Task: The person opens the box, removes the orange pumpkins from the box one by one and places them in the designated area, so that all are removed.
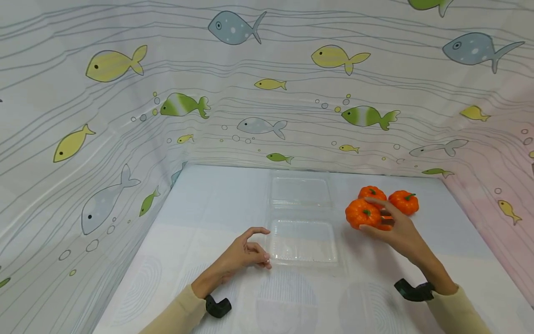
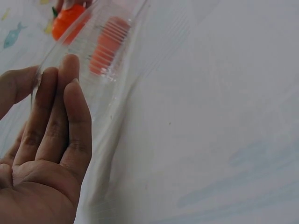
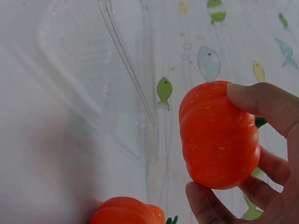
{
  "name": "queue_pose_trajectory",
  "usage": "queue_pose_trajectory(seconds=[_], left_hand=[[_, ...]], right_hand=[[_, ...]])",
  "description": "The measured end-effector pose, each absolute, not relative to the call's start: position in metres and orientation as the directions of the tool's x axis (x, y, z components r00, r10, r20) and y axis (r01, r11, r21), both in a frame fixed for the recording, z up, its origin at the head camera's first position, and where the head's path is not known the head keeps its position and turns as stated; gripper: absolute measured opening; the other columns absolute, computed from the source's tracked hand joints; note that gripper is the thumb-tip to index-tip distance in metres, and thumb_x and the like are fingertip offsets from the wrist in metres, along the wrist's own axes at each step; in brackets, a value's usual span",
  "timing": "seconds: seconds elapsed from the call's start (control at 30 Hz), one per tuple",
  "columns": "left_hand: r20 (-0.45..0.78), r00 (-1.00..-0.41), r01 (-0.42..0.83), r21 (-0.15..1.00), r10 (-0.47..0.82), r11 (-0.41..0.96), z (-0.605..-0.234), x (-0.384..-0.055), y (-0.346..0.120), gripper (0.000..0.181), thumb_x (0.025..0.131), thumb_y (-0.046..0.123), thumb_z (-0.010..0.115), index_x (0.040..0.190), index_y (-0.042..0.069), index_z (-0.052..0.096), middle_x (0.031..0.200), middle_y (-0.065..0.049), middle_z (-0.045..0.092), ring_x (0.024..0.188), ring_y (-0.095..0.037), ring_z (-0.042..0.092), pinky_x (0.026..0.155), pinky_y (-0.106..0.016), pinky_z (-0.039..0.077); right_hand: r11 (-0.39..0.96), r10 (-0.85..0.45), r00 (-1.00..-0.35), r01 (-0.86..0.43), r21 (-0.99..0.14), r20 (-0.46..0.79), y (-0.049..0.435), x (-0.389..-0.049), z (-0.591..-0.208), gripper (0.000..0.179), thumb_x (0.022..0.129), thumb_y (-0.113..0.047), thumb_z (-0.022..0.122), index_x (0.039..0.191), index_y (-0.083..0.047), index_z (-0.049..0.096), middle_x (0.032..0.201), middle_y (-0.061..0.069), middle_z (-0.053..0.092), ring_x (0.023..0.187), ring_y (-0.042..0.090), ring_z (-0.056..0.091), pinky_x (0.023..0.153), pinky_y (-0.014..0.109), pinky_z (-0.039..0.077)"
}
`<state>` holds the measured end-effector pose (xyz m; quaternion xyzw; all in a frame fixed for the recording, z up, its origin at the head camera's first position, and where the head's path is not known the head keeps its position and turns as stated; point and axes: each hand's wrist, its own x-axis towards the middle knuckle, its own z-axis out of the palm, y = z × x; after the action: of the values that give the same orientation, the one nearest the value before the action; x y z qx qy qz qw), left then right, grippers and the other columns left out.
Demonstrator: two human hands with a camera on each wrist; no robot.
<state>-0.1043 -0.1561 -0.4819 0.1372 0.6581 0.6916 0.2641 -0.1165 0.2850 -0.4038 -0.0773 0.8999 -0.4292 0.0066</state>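
An open clear plastic clamshell box (image 1: pixel 303 241) lies on the table, its lid (image 1: pixel 299 191) folded back behind the base. My left hand (image 1: pixel 246 253) is at the box's left edge. In the left wrist view, the clear rim (image 2: pixel 35 88) passes between the thumb and the fingers, which pinch it. Right of the box, my right hand (image 1: pixel 396 232) holds a small orange toy pumpkin (image 3: pixel 219 135) off the table, thumb on one side and fingers on the other. Two more orange pumpkins, one partly hidden (image 1: pixel 369 191) and one to the right (image 1: pixel 403 202), sit behind it.
A pale cloth with faint printed arcs covers the table (image 1: pixel 200 199). A fish-patterned curtain (image 1: pixel 233 69) stands behind it and along both sides. Each wrist wears a black strap mount, one on the left (image 1: pixel 218 306) and one on the right (image 1: pixel 413 291).
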Motion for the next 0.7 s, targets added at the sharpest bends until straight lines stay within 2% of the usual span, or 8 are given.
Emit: queue_pose_trajectory(seconds=[0.1, 0.3, 0.4, 0.5, 0.7], left_hand=[[-0.159, -0.824, -0.185, 0.983, 0.544, 0.007, -0.482, -0.104, -0.156, 0.073, 0.093, 0.009, 0.078, 0.153, 0.013, 0.038, 0.096, -0.022, 0.073, 0.089, -0.039, 0.075, 0.085, -0.043, 0.06], [-0.158, -0.822, -0.186, 0.983, 0.547, 0.004, -0.482, -0.104, -0.156, 0.073, 0.093, 0.009, 0.078, 0.153, 0.013, 0.038, 0.096, -0.022, 0.073, 0.09, -0.039, 0.075, 0.086, -0.043, 0.059], [-0.159, -0.821, -0.189, 0.982, 0.548, 0.002, -0.482, -0.104, -0.155, 0.073, 0.093, 0.01, 0.078, 0.153, 0.013, 0.038, 0.096, -0.021, 0.073, 0.09, -0.039, 0.075, 0.086, -0.043, 0.059], [-0.159, -0.822, -0.191, 0.982, 0.547, -0.001, -0.482, -0.104, -0.156, 0.073, 0.093, 0.01, 0.078, 0.153, 0.013, 0.038, 0.095, -0.02, 0.073, 0.09, -0.038, 0.075, 0.086, -0.043, 0.059], [-0.151, -0.819, -0.19, 0.982, 0.554, -0.012, -0.483, -0.103, -0.156, 0.074, 0.093, 0.01, 0.077, 0.154, 0.01, 0.035, 0.094, -0.018, 0.074, 0.089, -0.037, 0.075, 0.086, -0.043, 0.06]], right_hand=[[0.635, -0.116, -0.992, -0.105, -0.765, 0.04, 0.291, -0.115, -0.403, 0.074, 0.09, -0.042, 0.081, 0.153, -0.028, 0.047, 0.151, 0.016, 0.046, 0.121, 0.041, 0.055, 0.091, 0.038, 0.051], [0.654, -0.086, -0.995, -0.092, -0.751, 0.046, 0.305, -0.111, -0.406, 0.075, 0.092, -0.041, 0.079, 0.155, -0.021, 0.044, 0.148, 0.022, 0.046, 0.118, 0.037, 0.053, 0.083, 0.018, 0.048], [0.657, -0.068, -0.996, -0.087, -0.749, 0.056, 0.311, -0.108, -0.407, 0.075, 0.093, -0.04, 0.078, 0.156, -0.019, 0.042, 0.147, 0.021, 0.047, 0.118, 0.034, 0.05, 0.081, 0.013, 0.046], [0.651, -0.046, -0.998, -0.066, -0.756, 0.047, 0.318, -0.105, -0.408, 0.076, 0.093, -0.04, 0.078, 0.157, -0.019, 0.041, 0.149, 0.02, 0.045, 0.12, 0.034, 0.048, 0.079, 0.012, 0.047], [0.635, 0.002, -1.0, -0.01, -0.773, 0.015, 0.331, -0.101, -0.413, 0.08, 0.094, -0.04, 0.076, 0.159, -0.018, 0.036, 0.153, 0.028, 0.036, 0.12, 0.046, 0.048, 0.073, 0.015, 0.05]])
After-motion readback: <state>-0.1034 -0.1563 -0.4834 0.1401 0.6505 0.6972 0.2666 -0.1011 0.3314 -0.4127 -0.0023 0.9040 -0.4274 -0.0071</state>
